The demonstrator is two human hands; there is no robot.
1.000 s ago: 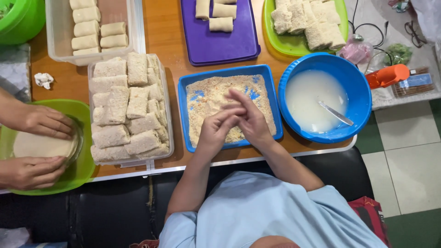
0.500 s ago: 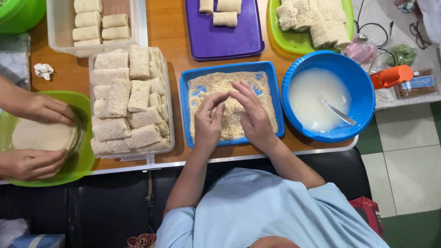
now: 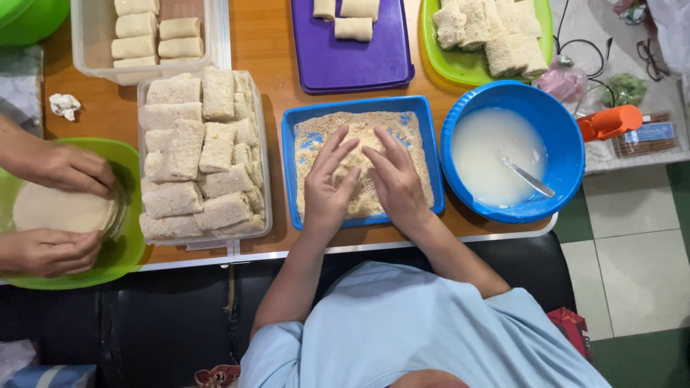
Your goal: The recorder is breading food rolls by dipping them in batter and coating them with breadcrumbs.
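My fingers [image 3: 343,154] lie flat and close together, both hands cupped over 1 roll [image 3: 357,174] that is mostly hidden in the crumbs. Left hand [image 3: 327,188] and right hand [image 3: 394,183] touch at the fingertips. They sit in the blue crumb tray [image 3: 431,154] at frame center, the blue batter bowl [image 3: 568,154] just right, the clear box of breaded rolls [image 3: 264,154] left.
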